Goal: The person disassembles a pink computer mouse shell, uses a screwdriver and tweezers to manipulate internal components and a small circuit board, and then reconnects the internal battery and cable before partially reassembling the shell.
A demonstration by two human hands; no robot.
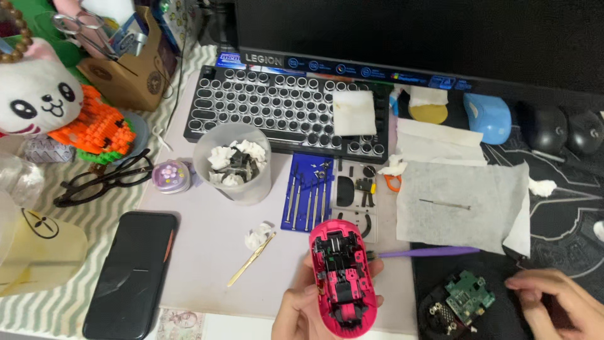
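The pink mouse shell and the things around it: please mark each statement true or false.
1. The left hand holds the opened pink mouse shell. True.
2. The right hand holds a screwdriver. False: it holds no tool and rests near the green circuit board.
3. A folded white wipe lies on the keyboard. True.
4. The black phone lies right of the shell. False: left.
5. The plastic cup is empty. False: it holds crumpled tissues.

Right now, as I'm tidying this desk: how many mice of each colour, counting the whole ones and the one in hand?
pink mouse, opened, in the left hand: 1
blue mouse: 1
black mice: 2
Total: 4
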